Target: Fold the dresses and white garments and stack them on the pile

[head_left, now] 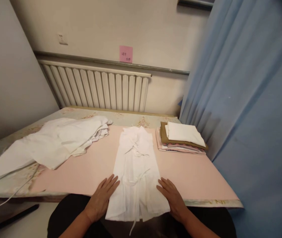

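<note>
In front of me a white cloth garment (136, 172) with thin ties lies lengthwise on a pink cloth (86, 175), its sides turned inward. Its lower end hangs past the table's front edge, and one tie dangles below. My left hand (103, 191) rests at the garment's left edge, fingers stretched out and flat. At the opposite edge, my right hand (172, 196) lies with its fingers extended too. Neither hand grips the fabric.
A crumpled white garment (61, 138) covers the left of the table. To the right sits a stack of folded cloths (184, 135). A blue curtain (250, 109) borders the right side. Behind stand a radiator (101, 87) and a wall. A white cord (12, 198) hangs at the left.
</note>
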`<state>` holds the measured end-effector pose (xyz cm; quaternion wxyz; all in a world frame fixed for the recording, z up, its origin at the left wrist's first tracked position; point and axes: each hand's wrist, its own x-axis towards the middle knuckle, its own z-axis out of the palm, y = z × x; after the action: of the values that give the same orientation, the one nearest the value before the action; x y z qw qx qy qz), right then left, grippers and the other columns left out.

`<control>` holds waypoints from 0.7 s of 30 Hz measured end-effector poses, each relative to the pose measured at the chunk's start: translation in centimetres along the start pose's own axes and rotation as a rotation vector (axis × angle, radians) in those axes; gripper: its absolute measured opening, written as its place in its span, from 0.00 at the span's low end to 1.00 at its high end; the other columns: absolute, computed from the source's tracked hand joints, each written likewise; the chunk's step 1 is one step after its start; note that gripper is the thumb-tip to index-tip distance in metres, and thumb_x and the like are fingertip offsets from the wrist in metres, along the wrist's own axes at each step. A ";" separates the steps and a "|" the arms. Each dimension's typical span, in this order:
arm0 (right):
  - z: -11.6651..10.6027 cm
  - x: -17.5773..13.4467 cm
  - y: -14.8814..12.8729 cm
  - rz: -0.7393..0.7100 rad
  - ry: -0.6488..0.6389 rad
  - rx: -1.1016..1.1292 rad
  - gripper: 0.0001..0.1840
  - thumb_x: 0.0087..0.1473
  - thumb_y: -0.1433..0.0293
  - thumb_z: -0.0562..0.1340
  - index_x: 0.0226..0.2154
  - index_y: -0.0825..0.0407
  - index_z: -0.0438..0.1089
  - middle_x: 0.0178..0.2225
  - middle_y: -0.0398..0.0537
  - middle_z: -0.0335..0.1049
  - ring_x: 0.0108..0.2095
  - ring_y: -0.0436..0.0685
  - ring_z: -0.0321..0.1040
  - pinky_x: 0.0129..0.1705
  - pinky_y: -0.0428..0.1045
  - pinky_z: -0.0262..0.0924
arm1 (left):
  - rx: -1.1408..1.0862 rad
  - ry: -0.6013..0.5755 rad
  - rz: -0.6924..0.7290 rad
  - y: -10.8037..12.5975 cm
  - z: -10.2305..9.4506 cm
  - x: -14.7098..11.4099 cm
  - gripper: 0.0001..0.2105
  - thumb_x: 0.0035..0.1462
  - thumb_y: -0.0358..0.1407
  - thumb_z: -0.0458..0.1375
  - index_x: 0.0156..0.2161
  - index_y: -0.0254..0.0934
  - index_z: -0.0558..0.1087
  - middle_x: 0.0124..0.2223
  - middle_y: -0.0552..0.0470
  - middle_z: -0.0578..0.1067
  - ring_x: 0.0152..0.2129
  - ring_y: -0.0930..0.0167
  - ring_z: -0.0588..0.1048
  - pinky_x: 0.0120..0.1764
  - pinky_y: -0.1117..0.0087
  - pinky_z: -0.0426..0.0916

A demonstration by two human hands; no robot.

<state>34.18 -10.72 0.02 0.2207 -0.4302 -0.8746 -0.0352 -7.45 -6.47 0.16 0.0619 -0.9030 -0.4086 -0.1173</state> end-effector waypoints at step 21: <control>-2.3 6.6 0.2 -0.195 -0.303 0.367 0.33 0.60 0.57 0.57 0.63 0.51 0.56 0.64 0.56 0.55 0.66 0.62 0.47 0.66 0.61 0.42 | -0.283 0.060 0.177 0.0 -1.1 0.9 0.29 0.65 0.36 0.49 0.68 0.50 0.47 0.66 0.54 0.61 0.62 0.68 0.60 0.65 0.57 0.52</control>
<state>31.61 -6.32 4.79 0.1572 -0.2971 -0.9268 0.1677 -7.02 -6.07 1.47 -0.0436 -0.9312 -0.3050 -0.1945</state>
